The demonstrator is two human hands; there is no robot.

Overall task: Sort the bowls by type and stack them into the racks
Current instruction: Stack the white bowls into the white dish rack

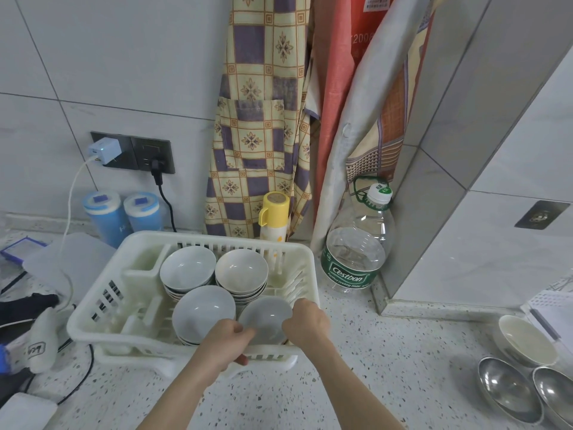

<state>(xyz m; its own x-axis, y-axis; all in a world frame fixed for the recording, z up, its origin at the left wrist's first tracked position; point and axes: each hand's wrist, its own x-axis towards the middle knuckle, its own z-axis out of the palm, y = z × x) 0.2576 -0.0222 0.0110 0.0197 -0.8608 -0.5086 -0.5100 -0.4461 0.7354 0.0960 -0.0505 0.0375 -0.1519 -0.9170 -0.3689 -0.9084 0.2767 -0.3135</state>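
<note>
A white plastic dish rack (102,305) stands on the speckled counter and holds several stacks of bowls. Two stacks of white bowls (187,268) (242,271) sit at the back. A grey-white stack (203,311) is at the front left. At the front right, a grey bowl (266,318) is held by both hands: my left hand (224,344) grips its near left rim and my right hand (305,322) grips its right rim. At the far right of the counter lie a white bowl (527,341) and two steel bowls (505,387) (555,395).
A large water bottle (356,252) stands right of the rack by the tiled pillar. A yellow flask (273,217), two blue canisters (105,217), a wall socket with charger and cables, hanging aprons, and clutter at the left edge surround the rack.
</note>
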